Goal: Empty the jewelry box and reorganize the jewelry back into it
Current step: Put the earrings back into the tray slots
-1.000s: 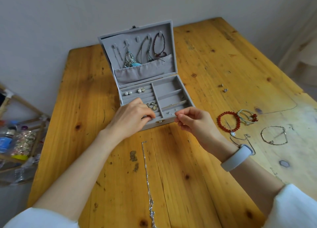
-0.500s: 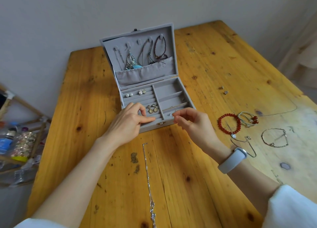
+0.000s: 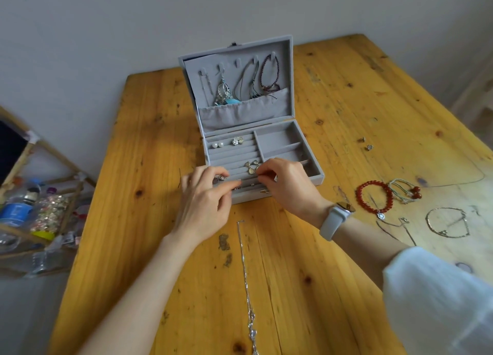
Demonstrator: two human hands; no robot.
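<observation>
Box [image 3: 266,194]: one, grey, lid up.
Hands: two, left hand [image 3: 205,205] and right hand [image 3: 288,184], both at the box's near edge.
Pearl studs [image 3: 217,145]: two, in the box's far ring roll.
Sparkly studs [image 3: 237,140]: two, just right of the pearls.
Gold pieces [image 3: 252,167]: a small cluster mid-box; exact number unclear.
Hanging pieces in lid [image 3: 240,84]: about five.
Red bead bracelet [image 3: 373,196]: one, right of the box.
Cord bracelet [image 3: 404,190]: one, right of the box.
Thin chain bracelets [image 3: 446,222]: two, right of the box.
Small loose studs [image 3: 366,143]: two, right of the box.
Long silver chain [image 3: 246,282]: one, in front of the box.
</observation>
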